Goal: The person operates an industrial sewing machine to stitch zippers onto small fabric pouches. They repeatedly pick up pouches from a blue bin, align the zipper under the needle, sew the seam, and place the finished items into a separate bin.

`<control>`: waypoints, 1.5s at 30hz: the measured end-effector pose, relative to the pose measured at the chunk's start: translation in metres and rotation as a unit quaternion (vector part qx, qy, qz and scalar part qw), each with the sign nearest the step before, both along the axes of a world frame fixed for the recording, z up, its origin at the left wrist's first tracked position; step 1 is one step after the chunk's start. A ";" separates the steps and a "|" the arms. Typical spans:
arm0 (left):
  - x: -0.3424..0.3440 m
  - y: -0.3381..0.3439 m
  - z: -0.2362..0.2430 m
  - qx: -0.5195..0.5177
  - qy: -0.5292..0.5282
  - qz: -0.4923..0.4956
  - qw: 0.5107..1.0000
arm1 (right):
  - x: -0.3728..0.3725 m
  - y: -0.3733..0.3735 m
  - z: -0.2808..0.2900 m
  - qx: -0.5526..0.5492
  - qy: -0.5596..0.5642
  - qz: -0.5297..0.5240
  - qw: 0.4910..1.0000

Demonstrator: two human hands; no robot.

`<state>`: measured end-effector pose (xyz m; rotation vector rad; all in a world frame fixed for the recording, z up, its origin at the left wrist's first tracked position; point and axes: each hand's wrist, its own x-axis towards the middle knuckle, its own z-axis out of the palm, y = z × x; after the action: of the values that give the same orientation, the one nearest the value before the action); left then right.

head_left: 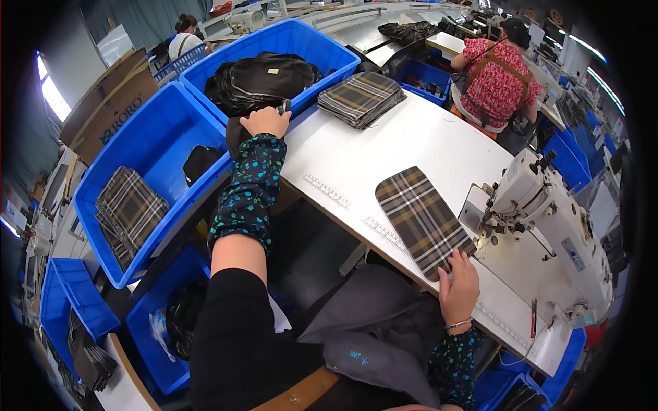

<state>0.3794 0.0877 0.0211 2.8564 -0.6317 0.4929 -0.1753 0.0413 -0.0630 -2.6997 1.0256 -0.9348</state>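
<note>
Plaid pieces (133,205) lie piled in the left blue bin (147,147); the next bin (288,35) holds black bags (264,82). At its rim the left hand (266,123) appears curled around dark cloth (236,135). A plaid stack (362,98) sits on the counter (329,161); the batch looks part-done. One loose panel (419,214) lies flat under the open right hand (459,288), short of the sewing machine (548,222).

Fabric panel (419,218) on table (343,161), sewing machine (579,240) right, bin (154,147) left.

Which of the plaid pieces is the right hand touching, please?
The long plaid piece lying alone beside the sewing machine; the other plaid pieces lie in stacks.
</note>
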 end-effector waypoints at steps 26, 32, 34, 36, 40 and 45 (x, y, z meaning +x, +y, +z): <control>0.074 0.017 0.029 -0.487 0.099 -0.235 0.835 | 0.001 -0.002 -0.003 0.020 0.014 0.000 1.000; -0.022 0.089 0.119 -0.477 0.284 -0.388 0.736 | 0.005 -0.007 0.007 0.056 0.075 0.008 0.996; -0.061 0.104 0.138 -0.428 0.345 -0.434 0.713 | 0.002 -0.012 0.007 0.051 0.081 0.008 0.995; -0.089 0.112 0.141 -0.380 0.399 -0.515 0.657 | 0.006 -0.014 0.003 0.042 0.056 -0.005 0.998; -0.148 0.107 0.100 -0.298 0.535 -0.574 0.544 | 0.009 -0.002 0.025 0.121 -0.093 0.068 0.986; -0.217 0.100 0.052 -0.134 0.704 -0.547 0.433 | 0.016 0.027 0.057 0.517 -0.280 0.278 0.759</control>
<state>0.1624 0.1878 0.0731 1.0187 -1.3427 -1.5713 -0.1594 0.0686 -0.0058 -1.4704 0.3442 -0.6569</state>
